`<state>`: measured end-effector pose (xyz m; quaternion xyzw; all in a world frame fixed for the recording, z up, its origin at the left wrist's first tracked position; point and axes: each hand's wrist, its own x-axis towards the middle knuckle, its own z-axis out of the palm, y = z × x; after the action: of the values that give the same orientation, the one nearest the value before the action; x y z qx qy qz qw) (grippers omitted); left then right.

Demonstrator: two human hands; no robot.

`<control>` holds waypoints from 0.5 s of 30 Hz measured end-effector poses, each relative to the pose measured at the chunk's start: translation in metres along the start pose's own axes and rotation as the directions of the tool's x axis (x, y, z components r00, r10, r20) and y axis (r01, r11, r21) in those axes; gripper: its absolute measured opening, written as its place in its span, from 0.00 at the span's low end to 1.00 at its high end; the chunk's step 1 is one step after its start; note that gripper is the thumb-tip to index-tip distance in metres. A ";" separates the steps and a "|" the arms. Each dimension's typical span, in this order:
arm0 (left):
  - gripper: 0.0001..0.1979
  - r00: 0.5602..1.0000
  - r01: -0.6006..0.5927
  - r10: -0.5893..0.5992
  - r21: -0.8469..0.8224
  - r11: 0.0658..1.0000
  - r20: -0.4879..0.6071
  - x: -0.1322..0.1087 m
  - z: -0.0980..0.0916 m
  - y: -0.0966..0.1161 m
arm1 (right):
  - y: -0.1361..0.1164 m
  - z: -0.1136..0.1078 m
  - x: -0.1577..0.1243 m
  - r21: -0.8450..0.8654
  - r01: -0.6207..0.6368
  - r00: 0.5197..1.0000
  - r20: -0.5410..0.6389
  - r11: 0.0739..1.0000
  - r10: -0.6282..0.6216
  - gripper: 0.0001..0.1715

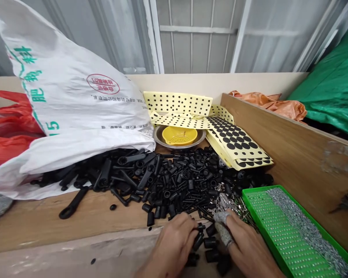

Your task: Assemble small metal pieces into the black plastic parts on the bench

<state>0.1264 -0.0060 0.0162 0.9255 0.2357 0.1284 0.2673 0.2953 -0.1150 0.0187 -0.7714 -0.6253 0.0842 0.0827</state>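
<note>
A heap of small black plastic parts (174,181) spreads over the wooden bench, spilling out of a big white printed sack (69,104). My left hand (174,245) rests at the near edge of the heap, fingers curled round a short black tube piece (197,241). My right hand (243,247) lies beside it, the forefinger covered by a grey fabric finger cot (223,227), fingers bent down among loose black tubes (211,243) and small metal screws (232,204). What the right hand pinches is hidden.
A green tray (261,216) with a band of silvery screws stands at the right. Yellow sheets of black round stickers (234,143) and a metal bowl (159,135) holding a yellow strainer (179,135) lie behind. A wooden board (292,146) walls the right; red bags (8,127) lie left.
</note>
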 end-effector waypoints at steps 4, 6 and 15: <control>0.10 0.982 0.034 -0.061 0.152 0.988 0.177 0.030 -0.005 0.003 | 0.004 0.004 0.003 -0.078 0.048 0.996 -0.070 0.996 -0.053 0.28; 0.08 0.976 0.014 -0.048 0.157 0.987 0.213 0.034 -0.005 0.003 | 0.007 0.005 0.002 -0.119 0.084 0.989 -0.115 0.989 -0.098 0.27; 0.10 0.973 -0.111 0.039 0.311 0.944 0.229 0.037 -0.004 0.000 | 0.010 0.014 0.001 -0.108 0.139 0.944 -0.287 0.984 -0.165 0.24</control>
<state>0.1561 0.0143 0.0240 0.9734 0.1871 -0.0045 0.1323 0.3019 -0.1155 0.0027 -0.7276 -0.6667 -0.0655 0.1480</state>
